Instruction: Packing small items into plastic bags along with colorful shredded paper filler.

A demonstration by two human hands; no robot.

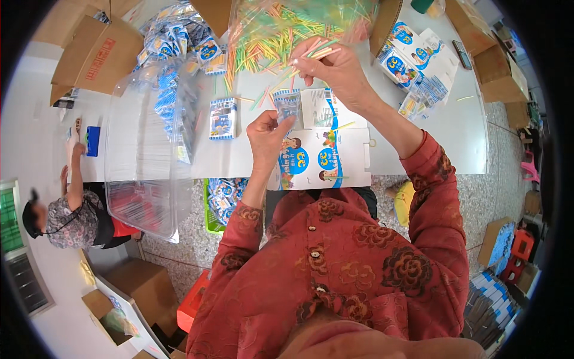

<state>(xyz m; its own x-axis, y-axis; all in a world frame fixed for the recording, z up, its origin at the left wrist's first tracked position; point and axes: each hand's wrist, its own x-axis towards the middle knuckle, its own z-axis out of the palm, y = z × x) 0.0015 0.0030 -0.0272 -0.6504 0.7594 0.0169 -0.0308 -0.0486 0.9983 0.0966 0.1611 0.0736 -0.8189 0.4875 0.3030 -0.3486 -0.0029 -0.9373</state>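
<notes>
My left hand [267, 133] is closed on the lower edge of a small blue-and-transparent packet [288, 103], thumb on its face. Above and to the right, my right hand [342, 73] pinches several short, thin coloured straws [323, 50] in pink, green and yellow. Beneath both hands lies a white-and-blue printed flat carton [353, 158], with a few loose straws on it. Just beyond my fingers, a large heap of the same straws [263, 39] spills from a transparent plastic bag [335, 15]. One filled packet [223, 119] lies left of my left hand.
Transparent plastic trays [140, 149] are stacked at the left, beside a pile of blue packets [173, 42]. Printed cartons [412, 54] lie at the right. A green basket [210, 209] of packets stands below the table edge. Another person [75, 218] works at far left.
</notes>
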